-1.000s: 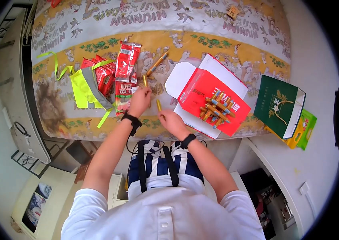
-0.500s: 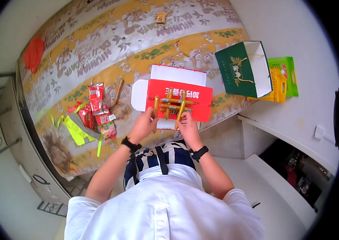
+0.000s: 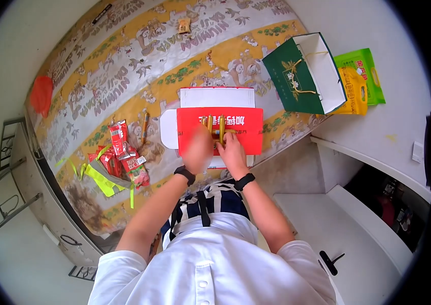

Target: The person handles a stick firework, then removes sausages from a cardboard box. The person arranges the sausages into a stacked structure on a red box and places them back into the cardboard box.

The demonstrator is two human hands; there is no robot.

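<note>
Several gold-wrapped sausages lie on a red flattened carton with white flaps and white lettering. Three of them point away from me, side by side, and at least one lies crosswise beneath. My left hand is over the left part of the pile; motion smears its fingers and it hides part of the sausages. At the right of the pile, my right hand has its thumb and fingers closed around the near end of a sausage.
Left of the carton lie a single sausage, red snack packets and a neon-yellow vest. A green gift bag stands at the right, beside yellow and green packs. A small packet and red bag lie farther off.
My left hand has moved inward from the left of the pile, over the sausages. My right hand has shifted slightly away from me. The view has also shifted a little.
</note>
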